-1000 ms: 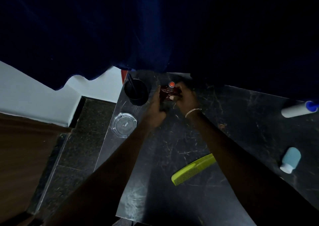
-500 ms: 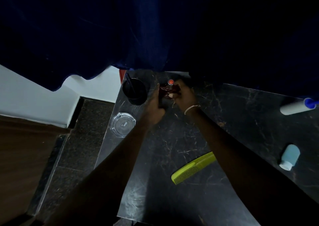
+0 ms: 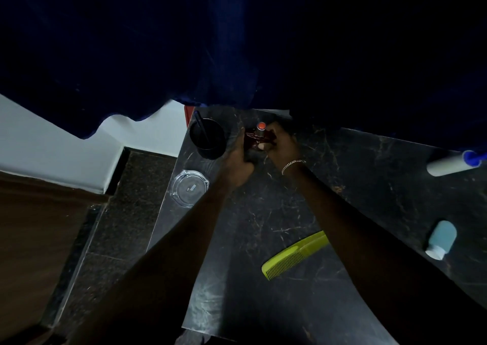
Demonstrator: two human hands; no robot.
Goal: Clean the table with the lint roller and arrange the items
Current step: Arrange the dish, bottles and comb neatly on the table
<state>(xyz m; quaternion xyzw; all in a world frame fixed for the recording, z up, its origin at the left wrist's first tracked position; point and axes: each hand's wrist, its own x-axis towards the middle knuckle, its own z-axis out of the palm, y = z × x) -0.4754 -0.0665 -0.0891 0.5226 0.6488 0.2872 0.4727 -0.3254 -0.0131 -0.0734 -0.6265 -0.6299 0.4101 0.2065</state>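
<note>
Dark red item [image 3: 256, 141], orange-red cap on top, sits just right of black cup [image 3: 208, 140] at far end of worktop [image 3: 263, 305]. Your left hand [image 3: 238, 160] and right hand [image 3: 282, 144] grip it, fingers curled round its sides. Lint roller [image 3: 452, 164] lies well right of cup. Glass ashtray [image 3: 190, 187] sits just in front of cup. Green comb [image 3: 295, 256] and blue bottle [image 3: 441, 239] lie nearer you, to cup's right.

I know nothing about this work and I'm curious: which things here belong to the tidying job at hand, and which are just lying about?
Part of the job right now:
left hand and right hand, both holding the dark red bottle
lint roller
table

Lying untouched:
green comb
small blue bottle
glass ashtray
black cup
blue curtain
</note>
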